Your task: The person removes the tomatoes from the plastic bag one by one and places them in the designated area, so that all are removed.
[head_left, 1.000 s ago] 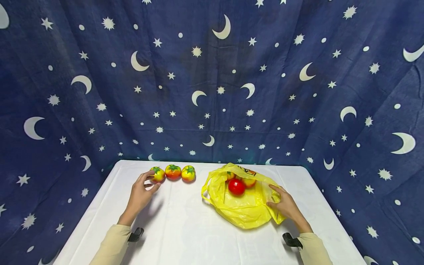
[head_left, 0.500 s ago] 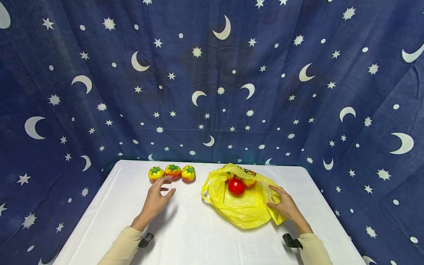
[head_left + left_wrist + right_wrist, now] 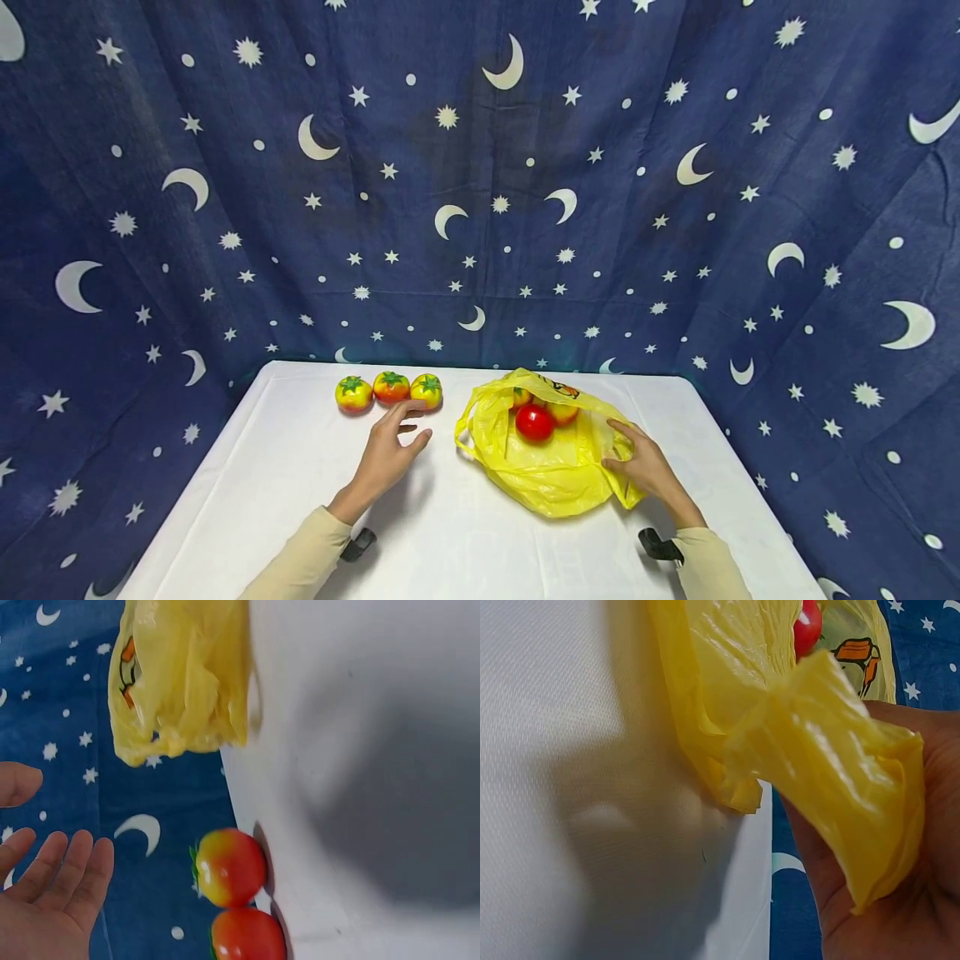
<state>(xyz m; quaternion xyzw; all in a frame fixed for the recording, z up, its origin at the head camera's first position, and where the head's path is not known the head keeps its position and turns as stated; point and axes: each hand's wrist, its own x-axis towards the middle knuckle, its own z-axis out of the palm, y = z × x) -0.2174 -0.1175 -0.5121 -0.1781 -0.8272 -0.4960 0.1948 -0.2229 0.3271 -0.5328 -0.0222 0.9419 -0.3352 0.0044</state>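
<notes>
My left hand (image 3: 388, 454) hovers above the white table, just in front of the right tomato (image 3: 426, 390), fingers spread and holding nothing. A middle tomato (image 3: 392, 388) and a left tomato (image 3: 354, 396) complete the row, all yellow-red with green tops. My right hand (image 3: 651, 468) grips the right side of a yellow plastic bag (image 3: 555, 493), whose mouth gapes toward me. In the right wrist view, yellow plastic (image 3: 832, 772) lies between the thumb and the fingers. Inside the bag sit a shiny red tomato (image 3: 535, 423) and yellow-orange ones (image 3: 562, 414) behind it, partly hidden.
The white-covered table (image 3: 442, 550) ends at a dark blue curtain (image 3: 480, 250) with moons and stars. A loop handle (image 3: 467, 433) of the bag sticks out on its left side. Black wrist cameras (image 3: 358, 545) hang below both wrists.
My left hand has moved right along the row, from the left tomato past the middle one to the right one. The tomatoes stay on the table; my right hand and the bag hold nearly still.
</notes>
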